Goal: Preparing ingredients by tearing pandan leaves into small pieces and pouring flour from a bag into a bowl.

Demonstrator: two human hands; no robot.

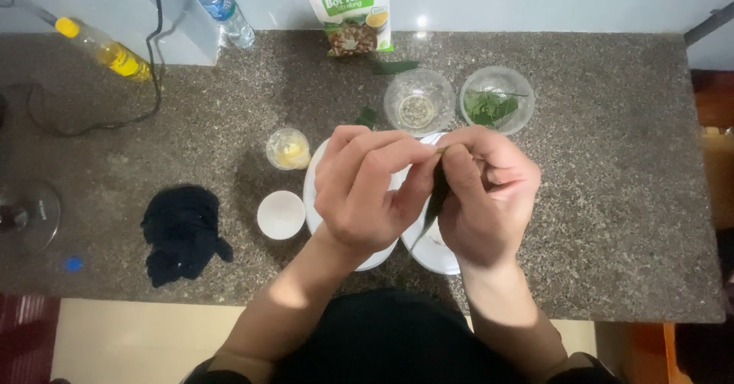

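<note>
Here, left hand (365, 193) & right hand (487, 197) both pinch 1 dark green leaf (439, 193), held above the white plates (312, 193) so bits likely drop there; glass bowl of leaves (496, 100) nearby.

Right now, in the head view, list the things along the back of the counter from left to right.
Yellow-capped bottle → blue-capped water bottle → green-and-white food packet → empty glass bowl → glass bowl of green leaves.

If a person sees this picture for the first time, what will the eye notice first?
First, the left hand and right hand, meeting at the centre over white plates and pinching a dark green leaf between them. Next, the glass bowl of green leaves behind the hands, and the black cloth lying at the left on the speckled counter.
</note>
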